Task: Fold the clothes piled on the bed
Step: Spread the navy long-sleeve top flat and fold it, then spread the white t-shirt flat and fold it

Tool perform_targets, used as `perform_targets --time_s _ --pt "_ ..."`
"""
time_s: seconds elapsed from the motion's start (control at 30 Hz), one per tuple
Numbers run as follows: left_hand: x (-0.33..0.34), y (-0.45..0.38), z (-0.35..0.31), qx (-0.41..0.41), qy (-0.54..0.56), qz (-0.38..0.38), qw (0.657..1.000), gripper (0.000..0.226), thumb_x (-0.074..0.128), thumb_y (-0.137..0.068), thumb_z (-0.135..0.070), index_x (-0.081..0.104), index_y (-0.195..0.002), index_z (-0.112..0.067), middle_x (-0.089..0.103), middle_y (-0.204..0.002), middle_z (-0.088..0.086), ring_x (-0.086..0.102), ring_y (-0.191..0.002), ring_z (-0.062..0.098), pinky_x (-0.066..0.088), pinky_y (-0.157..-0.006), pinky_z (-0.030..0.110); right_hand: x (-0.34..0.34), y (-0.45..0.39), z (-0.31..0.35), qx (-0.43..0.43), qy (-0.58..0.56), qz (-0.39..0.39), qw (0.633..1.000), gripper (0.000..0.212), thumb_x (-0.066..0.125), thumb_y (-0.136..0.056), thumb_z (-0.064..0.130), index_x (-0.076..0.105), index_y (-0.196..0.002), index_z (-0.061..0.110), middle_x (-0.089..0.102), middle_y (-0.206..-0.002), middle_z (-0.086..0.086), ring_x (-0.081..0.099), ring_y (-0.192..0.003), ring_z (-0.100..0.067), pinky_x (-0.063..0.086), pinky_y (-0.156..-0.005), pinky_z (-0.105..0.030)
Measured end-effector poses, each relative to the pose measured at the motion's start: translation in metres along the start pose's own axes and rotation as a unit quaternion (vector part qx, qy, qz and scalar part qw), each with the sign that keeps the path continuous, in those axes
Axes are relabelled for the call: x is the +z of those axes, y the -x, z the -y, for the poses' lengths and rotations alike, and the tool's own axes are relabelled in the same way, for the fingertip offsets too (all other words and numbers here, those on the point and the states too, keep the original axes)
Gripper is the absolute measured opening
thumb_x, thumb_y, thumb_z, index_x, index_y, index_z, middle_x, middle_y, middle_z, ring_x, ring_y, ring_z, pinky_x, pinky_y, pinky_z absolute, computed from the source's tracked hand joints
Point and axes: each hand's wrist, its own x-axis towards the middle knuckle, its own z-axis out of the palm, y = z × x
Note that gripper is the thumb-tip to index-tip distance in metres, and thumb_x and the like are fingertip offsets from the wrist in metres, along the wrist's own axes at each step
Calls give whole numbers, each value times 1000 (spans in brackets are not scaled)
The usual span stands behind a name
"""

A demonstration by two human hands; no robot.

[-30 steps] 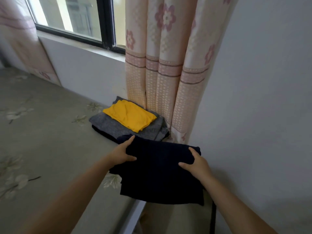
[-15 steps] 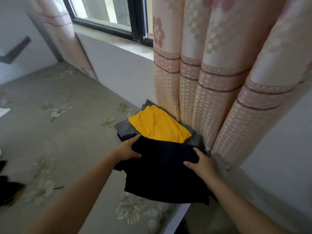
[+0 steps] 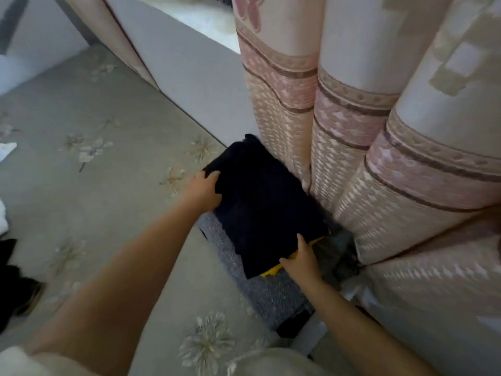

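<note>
A folded dark navy garment (image 3: 260, 202) lies on top of a stack at the bed's corner, next to the curtain. Under it only a strip of the folded yellow garment (image 3: 271, 270) shows, and below that the folded grey garment (image 3: 260, 291). My left hand (image 3: 202, 189) grips the navy garment's far left edge, thumb on top. My right hand (image 3: 302, 260) holds its near edge, fingers tucked under the fabric over the yellow strip.
The bed sheet (image 3: 89, 202) is grey-green with a flower print. A pink patterned curtain (image 3: 379, 137) hangs right behind the stack. Dark clothes (image 3: 13, 278) and a white piece (image 3: 5, 150) lie at the left edge. The wall below the window (image 3: 189, 77) borders the bed.
Both hands carried the navy garment forward onto the stack; it now covers most of the yellow garment. The camera moved closer and tilted down.
</note>
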Motion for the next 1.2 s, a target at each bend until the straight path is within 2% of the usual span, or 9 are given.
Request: perform_targets --time_s 0.1,0.2,0.3,0.4,0.63,0.73,0.9,1.0,1.2 --pt "80 34 -23 38 19 152 987 68 44 -94 -38 7 -148 -21 8 -153 15 14 -139 35 18 -113 41 -1 -13 -16 42 68 4 997 67 56 -90 19 18 -145 10 19 -149 -15 26 -135 -30 28 -106 -33" --pt "122 69 -43 33 107 238 965 71 45 -95 -34 -2 -147 -23 -5 -154 15 14 -139 36 19 -112 37 -8 -18 -20 26 200 -14 979 59 51 -92 27 24 -144 16 3 -153 -15 19 -137 -33 30 -106 -38" --pt "133 91 -40 22 153 211 965 70 46 -95 -31 1 -147 -22 2 -154 14 17 -139 32 22 -112 38 -8 -14 -13 1 334 -67 940 51 47 -93 31 30 -140 20 -9 -154 -13 7 -140 -33 22 -108 -44" --pt "128 111 -18 10 120 158 980 62 39 -96 -37 8 -147 -24 8 -155 9 13 -141 29 23 -112 42 5 -7 -1 -72 399 -58 912 46 42 -94 34 35 -136 16 -5 -155 -12 1 -141 -30 12 -111 -47" --pt "113 226 70 -231 139 -7 963 47 31 -98 -36 25 -144 -26 17 -154 2 10 -142 24 17 -113 42 94 44 47 -356 491 79 791 49 40 -95 33 36 -138 11 31 -148 -5 16 -140 -24 9 -112 -44" --pt "118 314 105 -344 138 -53 927 47 34 -98 -37 27 -143 -26 17 -154 2 8 -142 24 13 -113 42 158 103 66 -458 497 116 727 49 39 -91 35 43 -132 9 42 -139 -10 24 -137 -26 13 -110 -43" --pt "150 493 149 -496 142 -79 853 48 37 -96 -41 27 -142 -29 13 -155 -1 6 -142 23 7 -112 47 260 233 72 -577 513 158 616 54 42 -93 38 31 -141 15 25 -151 -7 14 -141 -25 10 -111 -46" --pt "177 605 166 -562 141 -97 809 48 36 -96 -40 25 -142 -30 14 -154 -3 8 -142 23 11 -114 47 313 319 59 -624 508 170 569 55 43 -93 41 33 -141 16 26 -150 -8 16 -141 -26 11 -111 -48" --pt "224 801 177 -703 165 -132 679 51 35 -96 -41 21 -144 -32 13 -155 -5 4 -142 21 10 -113 45 409 497 6 -704 506 242 436 57 35 -94 50 27 -143 22 23 -152 -3 14 -141 -25 13 -111 -47"
